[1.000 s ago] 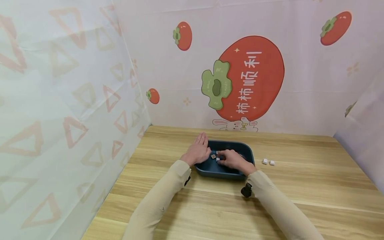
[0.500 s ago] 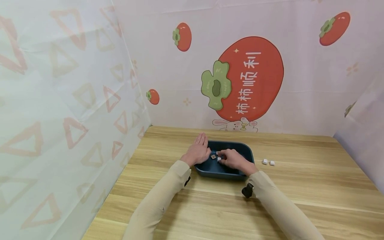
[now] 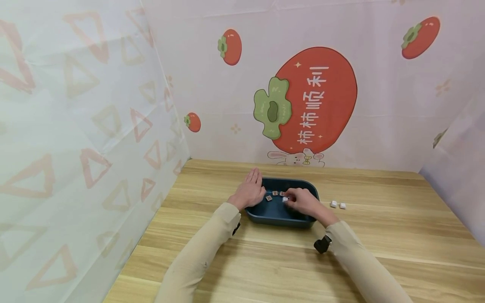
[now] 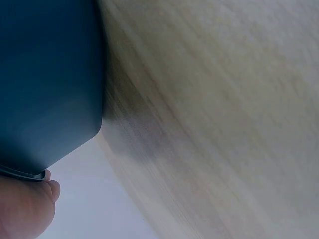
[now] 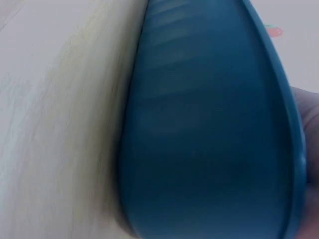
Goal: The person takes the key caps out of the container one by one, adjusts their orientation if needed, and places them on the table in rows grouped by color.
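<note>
A dark blue tray (image 3: pixel 265 218) sits on the wooden table. My left hand (image 3: pixel 248 192) rests with straight fingers over its left end; in the left wrist view, part of that hand (image 4: pixel 25 206) shows at the tray's rim. Inside the tray, my right hand (image 3: pixel 303 201) pinches a small white block (image 3: pixel 285 200) between thumb and fingers. Left of these fingertips lie small square pieces with brownish-red upper faces: one piece (image 3: pixel 269 198) nearer the left hand, another piece (image 3: pixel 275 193) behind it, and a third piece (image 3: pixel 282 194) by the fingers. The tray wall (image 5: pixel 209 129) hides the right fingers in the right wrist view.
Two white blocks, a left block (image 3: pixel 334 204) and a right block (image 3: pixel 342 205), lie on the wooden table (image 3: pixel 273 261) right of the tray. A printed cloth backdrop (image 3: pixel 227 143) rises behind the table, and another patterned cloth (image 3: pixel 94 168) stands along the left.
My right hand has slid right inside the tray with the white block, uncovering another brownish-red piece. The left hand has stayed in place on the tray.
</note>
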`<state>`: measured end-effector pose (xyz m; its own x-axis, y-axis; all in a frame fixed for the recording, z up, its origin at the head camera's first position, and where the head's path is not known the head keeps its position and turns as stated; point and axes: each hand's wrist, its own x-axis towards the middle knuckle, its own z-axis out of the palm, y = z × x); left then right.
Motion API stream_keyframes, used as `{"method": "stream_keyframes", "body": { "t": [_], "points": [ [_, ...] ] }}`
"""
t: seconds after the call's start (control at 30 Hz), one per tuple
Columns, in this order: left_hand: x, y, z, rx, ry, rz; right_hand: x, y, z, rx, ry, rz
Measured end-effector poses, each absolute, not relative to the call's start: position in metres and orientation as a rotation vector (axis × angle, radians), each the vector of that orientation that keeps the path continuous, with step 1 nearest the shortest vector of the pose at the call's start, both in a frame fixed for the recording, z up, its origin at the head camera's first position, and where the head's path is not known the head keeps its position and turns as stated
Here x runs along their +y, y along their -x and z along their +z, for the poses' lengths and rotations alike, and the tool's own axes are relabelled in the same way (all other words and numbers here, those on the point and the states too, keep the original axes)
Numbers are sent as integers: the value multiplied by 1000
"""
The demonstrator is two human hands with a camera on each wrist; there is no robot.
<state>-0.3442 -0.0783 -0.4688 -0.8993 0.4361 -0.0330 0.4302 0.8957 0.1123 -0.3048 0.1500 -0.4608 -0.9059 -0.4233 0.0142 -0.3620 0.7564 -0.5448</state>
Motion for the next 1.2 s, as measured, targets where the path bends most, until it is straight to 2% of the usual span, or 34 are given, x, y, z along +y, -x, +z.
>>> {"method": "stream_keyframes", "body": {
  "t": [0.67, 1.2],
  "points": [
    [-78, 346, -470, 3002, -686, 144, 187, 297, -444, 2913, 709, -905],
    [-80, 346, -470, 2998, -689, 129, 207, 288, -435, 2886, 607, -945]
  ]
}}
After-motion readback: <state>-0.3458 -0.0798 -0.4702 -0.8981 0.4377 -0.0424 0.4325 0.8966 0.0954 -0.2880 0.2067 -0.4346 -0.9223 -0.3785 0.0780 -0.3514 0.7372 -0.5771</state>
